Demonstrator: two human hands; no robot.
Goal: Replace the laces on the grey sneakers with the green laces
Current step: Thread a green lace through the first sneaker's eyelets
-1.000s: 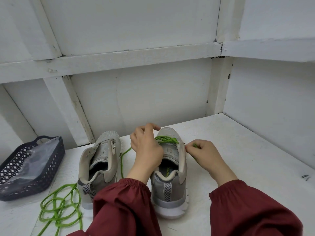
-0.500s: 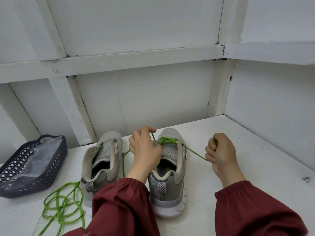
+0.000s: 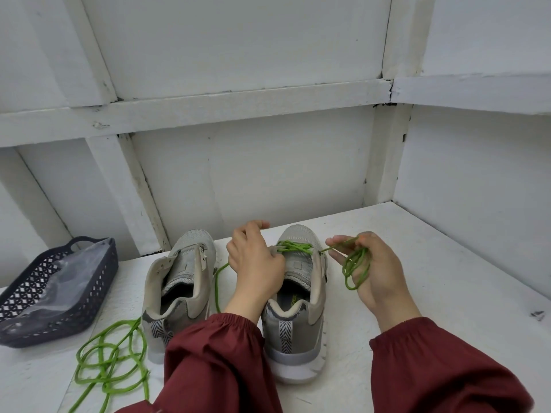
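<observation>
Two grey sneakers stand heel-toward-me on the white shelf. The right sneaker (image 3: 301, 296) has a green lace (image 3: 293, 246) threaded through its front eyelets. My left hand (image 3: 255, 266) rests over the shoe's left side and pinches the lace at the eyelets. My right hand (image 3: 369, 269), just right of the shoe, holds several gathered loops of the same lace (image 3: 354, 268), which runs taut to the eyelets. The left sneaker (image 3: 179, 281) has no lace. A second green lace (image 3: 110, 359) lies loose in a tangle at the front left.
A dark plastic basket (image 3: 56, 293) with a clear bag inside sits at the far left. White walls with beams close in behind and on the right. My dark red sleeves (image 3: 220, 365) fill the bottom of the view.
My right hand pulled the lace out to the right, then came back toward the shoe with the slack gathered into loops. My left hand stayed at the eyelets.
</observation>
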